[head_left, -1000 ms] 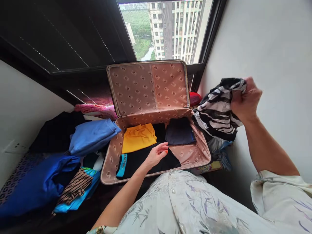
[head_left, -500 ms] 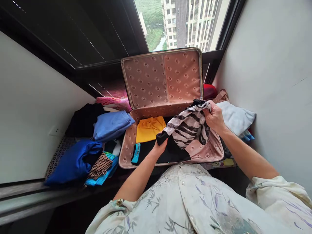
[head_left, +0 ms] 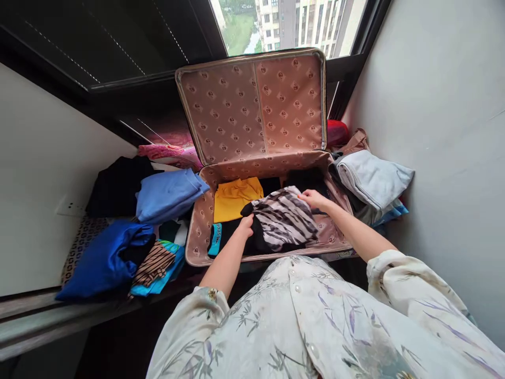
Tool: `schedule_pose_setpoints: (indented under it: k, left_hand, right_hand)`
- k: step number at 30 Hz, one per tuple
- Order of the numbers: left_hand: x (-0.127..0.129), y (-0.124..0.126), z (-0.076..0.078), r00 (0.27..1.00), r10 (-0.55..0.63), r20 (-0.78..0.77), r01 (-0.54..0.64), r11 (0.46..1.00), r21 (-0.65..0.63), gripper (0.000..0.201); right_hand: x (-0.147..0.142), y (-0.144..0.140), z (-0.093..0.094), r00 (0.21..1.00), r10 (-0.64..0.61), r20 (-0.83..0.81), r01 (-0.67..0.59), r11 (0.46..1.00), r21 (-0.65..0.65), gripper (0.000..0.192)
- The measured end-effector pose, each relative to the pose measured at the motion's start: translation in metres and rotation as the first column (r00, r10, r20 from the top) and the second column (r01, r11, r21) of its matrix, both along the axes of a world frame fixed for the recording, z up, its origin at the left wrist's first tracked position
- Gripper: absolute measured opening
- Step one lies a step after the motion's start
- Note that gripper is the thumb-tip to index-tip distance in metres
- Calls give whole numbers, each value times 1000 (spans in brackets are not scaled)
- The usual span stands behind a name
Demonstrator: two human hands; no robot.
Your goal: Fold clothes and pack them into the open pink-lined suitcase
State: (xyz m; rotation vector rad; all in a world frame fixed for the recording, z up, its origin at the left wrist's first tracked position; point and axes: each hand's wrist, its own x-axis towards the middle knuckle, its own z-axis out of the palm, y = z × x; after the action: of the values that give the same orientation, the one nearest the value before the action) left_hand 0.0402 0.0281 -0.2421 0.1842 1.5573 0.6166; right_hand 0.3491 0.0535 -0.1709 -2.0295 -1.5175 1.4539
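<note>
Head view, the only one. Left hand (head_left: 246, 225) closing its fingers on the dark left end of a zebra-striped garment (head_left: 286, 217); right hand (head_left: 313, 200) pinching the same cloth at its upper right edge, thumb and fingers nearly meeting. The cloth is hanging spread between the two grips, over the open suitcase (head_left: 197, 231); whether its underside is touching what is lying below, cannot tell.

Beyond the left grip, a yellow garment (head_left: 239, 197) is lying flat. Under and left of that grip, a black garment with a turquoise band (head_left: 226, 238) is stretching along the near side. Beyond the right grip, a dark garment (head_left: 305, 178) is sitting in shadow.

Progress, by my reading: partway. Three pieces are already lying inside, looking folded or laid flat; the striped one is being held, not yet let go. Outside, left of the left grip, a light blue garment (head_left: 165, 195), a royal blue garment (head_left: 106, 258) and a brown striped garment (head_left: 155, 263) are waiting; right of the right grip, a pale grey garment (head_left: 374, 176) is topping another pile
</note>
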Motion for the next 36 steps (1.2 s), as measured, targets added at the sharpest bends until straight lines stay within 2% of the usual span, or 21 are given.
schedule_pose_setpoints:
  k: [3, 6, 10, 13, 16, 19, 23, 25, 27, 29, 30, 32, 33, 35, 36]
  left_hand:
    - [-17, -5, -17, 995, 52, -82, -58, 996, -62, 33]
    - [-22, -16, -28, 993, 54, -104, -61, 996, -68, 39]
    - [-12, -25, -33, 998, 18, -65, -19, 1000, -20, 57]
    - [2, -27, -29, 999, -32, 20, 31, 998, 49, 52]
    - [12, -27, -18, 990, -84, 111, 71, 990, 121, 39]
    - [15, -25, -1, 967, -123, 224, 76, 975, 211, 34]
    - [9, -21, 23, 925, -161, 343, 49, 948, 314, 29]
    - [6, -20, 31, 915, -172, 364, 50, 946, 320, 28]
    - [5, -19, 31, 907, -177, 382, 55, 949, 310, 29]
    - [5, -18, 24, 912, -176, 371, 62, 952, 298, 29]
    - [5, -17, 18, 926, -174, 336, 74, 955, 289, 29]
    - [4, -15, 4, 969, -182, 168, 139, 960, 243, 28]
    - [2, -14, -4, 979, -196, 63, 179, 962, 205, 28]
    - [-5, -13, -17, 966, -235, -112, 248, 961, 119, 29]
    - [-9, -14, -22, 953, -255, -163, 271, 959, 83, 32]
  right_hand:
    - [-1, -25, -47, 997, 51, 66, -39, 985, -171, 28]
    - [4, -42, -77, 989, 59, 134, -26, 971, -236, 21]
    - [-4, -49, -98, 989, -5, 145, 37, 976, -215, 26]
    - [-24, -55, -103, 997, -58, 46, 67, 969, -237, 26]
    - [-41, -60, -98, 992, -100, -79, 76, 962, -262, 17]
    - [-41, -57, -80, 970, -144, -194, 97, 968, -232, 16]
    - [-10, -52, -36, 925, -177, -337, 125, 977, -170, 26]
    - [12, -53, -9, 922, -129, -364, 99, 990, -100, 30]
    - [31, -58, 13, 962, -3, -274, 13, 999, 37, 32]
    - [45, -66, 25, 990, 141, -1, -139, 979, 149, 31]
    - [49, -70, 26, 965, 206, 160, -230, 961, 151, 32]
    - [52, -77, 20, 850, 355, 390, -388, 921, 8, 42]
    - [52, -79, 14, 791, 441, 424, -440, 892, -107, 51]
    - [51, -81, -1, 723, 573, 386, -487, 819, -304, 65]
    - [51, -80, -9, 713, 601, 362, -483, 795, -367, 65]
